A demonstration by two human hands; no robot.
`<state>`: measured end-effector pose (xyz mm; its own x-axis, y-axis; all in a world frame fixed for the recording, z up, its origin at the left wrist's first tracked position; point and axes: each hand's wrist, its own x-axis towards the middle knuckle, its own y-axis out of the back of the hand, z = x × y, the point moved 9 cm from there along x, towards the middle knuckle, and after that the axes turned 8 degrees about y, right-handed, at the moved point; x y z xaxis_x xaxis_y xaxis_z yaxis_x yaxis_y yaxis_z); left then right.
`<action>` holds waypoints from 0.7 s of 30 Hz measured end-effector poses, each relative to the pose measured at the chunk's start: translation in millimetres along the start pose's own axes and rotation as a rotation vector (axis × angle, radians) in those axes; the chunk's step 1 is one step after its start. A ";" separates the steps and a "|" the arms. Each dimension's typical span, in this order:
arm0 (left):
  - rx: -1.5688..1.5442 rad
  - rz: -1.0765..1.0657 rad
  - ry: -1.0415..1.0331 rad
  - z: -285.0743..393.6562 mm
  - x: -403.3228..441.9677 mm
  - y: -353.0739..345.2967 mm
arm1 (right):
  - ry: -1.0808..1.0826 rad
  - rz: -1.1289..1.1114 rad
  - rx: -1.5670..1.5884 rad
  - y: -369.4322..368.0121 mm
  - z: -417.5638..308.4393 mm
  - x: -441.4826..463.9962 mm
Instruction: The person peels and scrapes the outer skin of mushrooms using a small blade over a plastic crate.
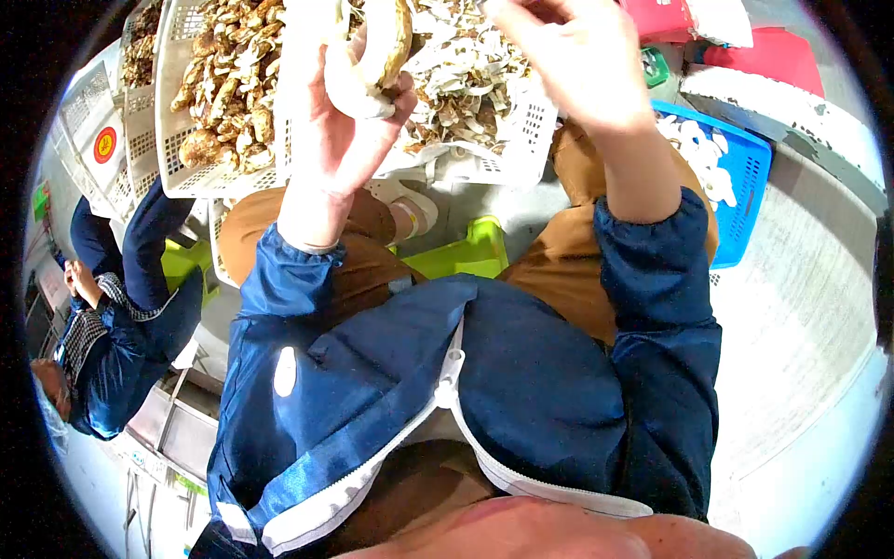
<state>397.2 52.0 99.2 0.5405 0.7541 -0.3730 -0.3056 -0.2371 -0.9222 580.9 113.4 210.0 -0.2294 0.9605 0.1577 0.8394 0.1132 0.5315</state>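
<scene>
A thick pale mushroom (385, 42), white with yellowish-brown skin on one side, stands tilted in my left hand (349, 140). My fingers wrap round its lower end, at the top middle of the head view. My right hand (591, 70) is to the right of it, apart from the mushroom, with its fingers curled in at the top edge. Whatever those fingers hold is hidden. Under and between my hands, a white crate (466, 170) holds a heap of pale and brown peelings (470, 84).
Brown-skinned mushrooms (237, 88) fill a white crate (219, 180) at left. A blue basket (750, 224) with white pieces (712, 168) stands by my right leg. Between my legs is a green plastic object (466, 253). Another person (130, 359) sits at far left.
</scene>
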 end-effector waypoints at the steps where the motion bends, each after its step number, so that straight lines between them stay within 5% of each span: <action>1: -0.041 -0.063 0.002 0.4 0.5 -4.2 | 0.070 -0.071 0.062 -12.1 -9.1 -4.2; 7: -0.049 -0.030 0.007 -4.5 2.4 -9.0 | -0.065 -0.397 0.239 -55.3 -24.9 -22.1; 11: -0.066 -0.147 0.043 -10.8 3.1 -13.4 | 0.191 -0.206 0.298 -52.5 -29.0 -24.0; 14: -0.050 -0.232 0.078 -11.7 5.3 -15.5 | 0.430 0.084 0.016 -45.1 -29.9 -31.6; 15: 0.004 -0.023 -0.039 -4.9 4.3 -0.7 | 0.429 0.070 0.036 -42.2 -33.0 -29.5; 21: 0.014 -0.101 0.004 -8.0 5.8 0.8 | 0.397 0.127 -0.084 -38.2 -30.0 -26.3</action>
<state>406.3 51.3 95.5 0.5723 0.7713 -0.2786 -0.2601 -0.1515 -0.9536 540.0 76.2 210.5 -0.3125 0.7913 0.5255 0.8338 -0.0366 0.5508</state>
